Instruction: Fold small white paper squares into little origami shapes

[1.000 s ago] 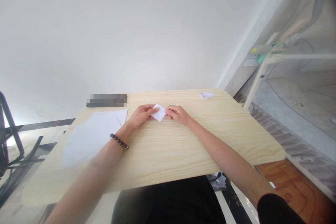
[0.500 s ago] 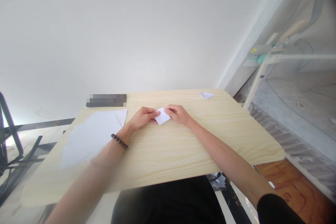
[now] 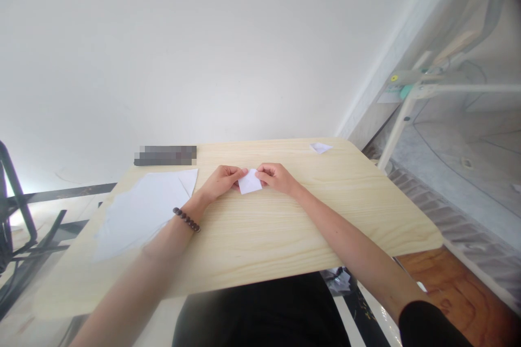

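A small folded piece of white paper (image 3: pixel 249 183) is held between my two hands, over the middle of the table. My left hand (image 3: pixel 222 181) pinches its left side, thumb on top and fingers partly beneath. At its upper right edge, my right hand (image 3: pixel 278 178) grips the paper between thumb and fingers. Some fingertips are hidden behind the sheet. Left of my hands lies a spread stack of white paper sheets (image 3: pixel 142 206), partly covered by my left forearm. A folded white paper piece (image 3: pixel 320 148) rests near the table's back right.
The pale wooden table (image 3: pixel 285 244) stands against a white wall. A dark, blurred-out oblong object (image 3: pixel 166 155) lies at its back left corner. A white metal frame (image 3: pixel 396 133) stands beyond the right edge, and a black metal frame (image 3: pixel 20 217) is at far left.
The folded paper between my hands has turned, from a diamond-like slant to nearly square with the table edge. Both hands have barely shifted and keep hold of it.
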Demonstrator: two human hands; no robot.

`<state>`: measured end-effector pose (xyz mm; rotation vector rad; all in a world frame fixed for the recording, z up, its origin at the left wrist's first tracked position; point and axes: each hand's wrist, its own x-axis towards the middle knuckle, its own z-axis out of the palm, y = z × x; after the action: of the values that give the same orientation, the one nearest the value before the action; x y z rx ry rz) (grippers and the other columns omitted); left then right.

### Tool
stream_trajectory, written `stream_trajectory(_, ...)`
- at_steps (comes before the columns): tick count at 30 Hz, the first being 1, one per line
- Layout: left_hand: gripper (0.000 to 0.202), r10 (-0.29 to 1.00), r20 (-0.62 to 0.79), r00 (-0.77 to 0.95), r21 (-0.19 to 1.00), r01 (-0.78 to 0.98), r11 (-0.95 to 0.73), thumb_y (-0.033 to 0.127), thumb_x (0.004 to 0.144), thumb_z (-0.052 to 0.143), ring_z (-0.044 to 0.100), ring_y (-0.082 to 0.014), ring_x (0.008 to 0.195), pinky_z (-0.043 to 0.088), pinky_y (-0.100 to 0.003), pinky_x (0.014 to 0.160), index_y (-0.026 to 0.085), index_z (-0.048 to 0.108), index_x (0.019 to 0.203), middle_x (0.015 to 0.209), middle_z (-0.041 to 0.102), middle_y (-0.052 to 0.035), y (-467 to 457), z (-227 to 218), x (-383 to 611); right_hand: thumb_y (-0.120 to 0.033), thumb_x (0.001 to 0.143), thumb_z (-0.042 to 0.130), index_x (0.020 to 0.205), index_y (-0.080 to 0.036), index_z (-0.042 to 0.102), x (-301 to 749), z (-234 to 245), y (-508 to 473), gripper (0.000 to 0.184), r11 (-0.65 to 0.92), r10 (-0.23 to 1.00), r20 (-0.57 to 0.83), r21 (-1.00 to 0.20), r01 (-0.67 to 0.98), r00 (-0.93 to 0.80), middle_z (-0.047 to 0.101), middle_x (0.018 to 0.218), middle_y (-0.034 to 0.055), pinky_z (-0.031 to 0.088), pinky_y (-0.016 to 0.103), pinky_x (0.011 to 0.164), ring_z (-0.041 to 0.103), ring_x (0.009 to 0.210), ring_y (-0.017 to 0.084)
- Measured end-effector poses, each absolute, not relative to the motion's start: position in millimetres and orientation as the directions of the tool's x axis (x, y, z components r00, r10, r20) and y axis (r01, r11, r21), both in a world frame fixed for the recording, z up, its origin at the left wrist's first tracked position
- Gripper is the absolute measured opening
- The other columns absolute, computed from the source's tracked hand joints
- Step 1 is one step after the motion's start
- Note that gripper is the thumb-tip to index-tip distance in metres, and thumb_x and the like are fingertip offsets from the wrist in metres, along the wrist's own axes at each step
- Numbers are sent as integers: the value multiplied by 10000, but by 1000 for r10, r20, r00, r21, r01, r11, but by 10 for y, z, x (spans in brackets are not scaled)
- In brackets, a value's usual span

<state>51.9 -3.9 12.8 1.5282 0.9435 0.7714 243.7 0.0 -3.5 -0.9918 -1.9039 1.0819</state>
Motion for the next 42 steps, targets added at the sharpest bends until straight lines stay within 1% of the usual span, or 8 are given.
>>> stream_trajectory(5,338,903,-24,428,993,112,-27,386,657,626,566,-149,702,463,-250,587,133,591,878,773,621,-43,-48,131,548,-325,732,509,705,-147,518,2444,-21,-11,181,276,893,178,-942,192,-414,573,582,-3,410,197,523,512,522,79)
stream_trajectory(9,356,918,3,396,996,84,-40,419,668,599,572,-172,753,482,-294,635,123,593,867,815,621,-63,-44,134,558,-308,720,529,736,-145,515,2443,-25,-17,164,228,879,144,-964,136,-454,603,641,20,452,227,564,553,573,99)
stream_trajectory(13,343,905,26,425,991,106,-78,433,678,581,565,-167,748,479,-285,638,128,602,834,791,617,-49,-43,136,553,-315,739,499,679,-137,523,2446,-18,-17,189,236,860,137,-961,145,-491,583,616,15,448,217,557,541,568,92)
stream_trajectory(17,352,900,27,435,990,115,-85,423,679,583,567,-166,754,482,-284,635,126,592,867,815,615,-52,-49,136,551,-334,744,488,649,-133,527,2450,-7,-18,225,258,871,144,-948,188,-470,565,592,8,436,207,540,526,552,87)
stream_trajectory(23,399,889,-26,457,981,182,-64,375,626,652,592,-178,724,483,-328,692,109,567,911,783,639,-78,-56,123,555,-380,764,457,690,-135,534,2441,-8,-16,268,336,889,220,-910,245,-402,603,663,29,419,198,521,507,537,76)
stream_trajectory(34,365,850,36,525,982,139,-128,348,656,638,569,-136,625,460,-290,608,107,510,899,728,606,-49,-24,84,505,-377,773,451,626,-137,526,2437,-37,-12,291,378,878,230,-871,313,-421,582,604,15,402,202,530,527,553,93)
stream_trajectory(38,409,884,8,467,990,121,-73,356,647,643,585,-158,677,471,-329,661,110,492,937,736,608,-58,-39,98,518,-402,785,430,666,-135,540,2440,-37,-3,312,360,890,227,-882,304,-396,585,624,17,406,199,539,529,570,94)
stream_trajectory(42,373,897,23,441,994,82,-66,349,650,636,578,-164,748,460,-340,721,119,520,920,804,607,-65,-43,103,541,-409,796,408,700,-134,546,2441,-49,11,323,352,899,229,-885,305,-374,596,653,30,406,201,544,528,578,95)
